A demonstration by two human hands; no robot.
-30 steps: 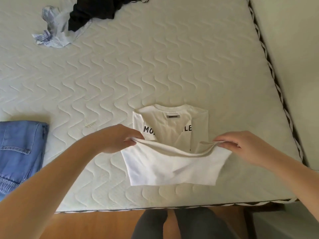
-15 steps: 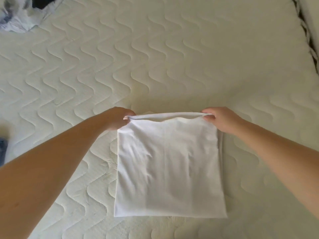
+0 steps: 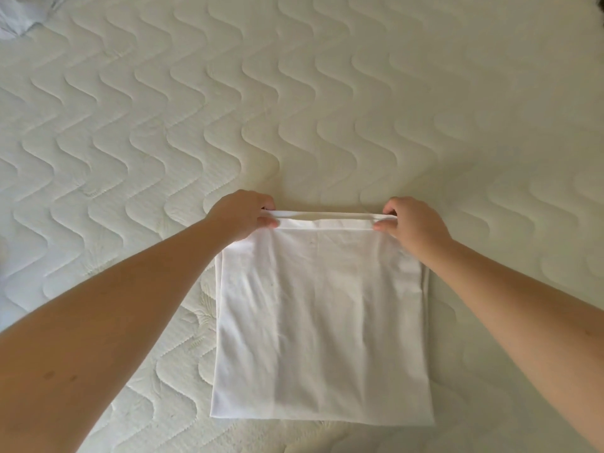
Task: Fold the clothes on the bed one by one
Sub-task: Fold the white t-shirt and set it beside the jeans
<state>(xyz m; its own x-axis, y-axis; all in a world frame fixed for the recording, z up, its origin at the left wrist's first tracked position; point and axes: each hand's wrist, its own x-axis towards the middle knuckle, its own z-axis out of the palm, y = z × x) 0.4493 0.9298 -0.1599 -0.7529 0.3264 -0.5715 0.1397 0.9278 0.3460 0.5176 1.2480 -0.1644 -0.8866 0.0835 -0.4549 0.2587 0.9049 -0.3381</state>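
A view from above, looking down at a bed with a pale quilted mattress [image 3: 327,93] stitched in wavy lines. In the lower middle lies a white garment [image 3: 322,325], folded into a flat, nearly square panel with its near edge towards the viewer.

Two bare forearms reach in from the bottom corners. The left hand [image 3: 243,217] pinches the far left corner of the garment, fingers curled over the doubled edge. The right hand [image 3: 411,222] pinches the far right corner the same way, thumb and fingers closed on the fabric. Between the hands the top layer's edge runs straight and lies just short of the layer beneath it — a thin strip of the lower layer shows beyond.

Judging by this, the fold on this garment looks almost complete: the panel is flat, with only soft creases down its middle, and the hands seem to be lining up the far edge. What appears left is letting go, perhaps smoothing, and setting it aside.

At the top left corner a bit of crumpled pale cloth [image 3: 19,14] peeks in, well apart from the hands — probably another item waiting to be folded. Nothing lies between the hands and the garment.
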